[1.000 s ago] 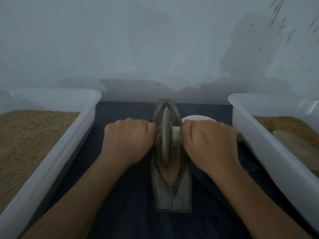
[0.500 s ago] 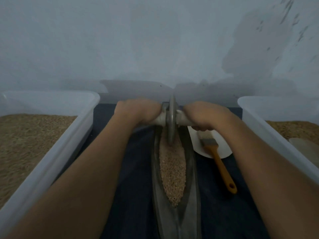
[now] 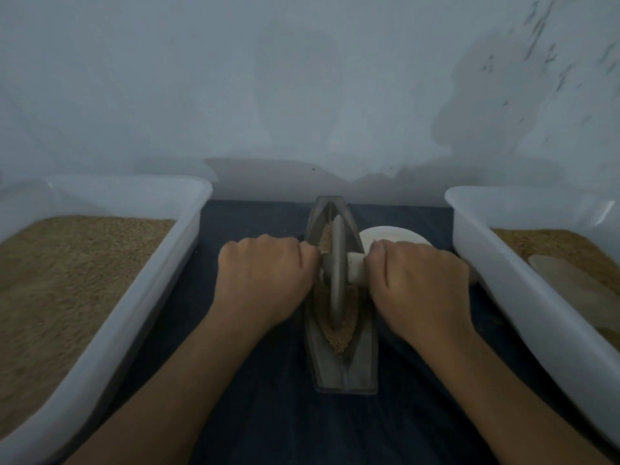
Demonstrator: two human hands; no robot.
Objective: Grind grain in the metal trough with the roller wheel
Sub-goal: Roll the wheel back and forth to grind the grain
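Dark blue cloth covers the bench below a pale wall. At its centre the metal trough (image 3: 342,367) runs from six to twelve o'clock, with grain (image 3: 339,337) along its groove. The roller wheel (image 3: 337,273) stands upright near mid-length, its axle crossing from nine to three. The left hand (image 3: 265,280) and right hand (image 3: 419,286) each curl round a handle stub, equally near, so travel likely follows the long axis.

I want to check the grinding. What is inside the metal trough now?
Inside the metal trough lies brown grain, and the roller wheel stands upright in it. The left hand and right hand grip its handles. The trough's bottom under the grain is covered.
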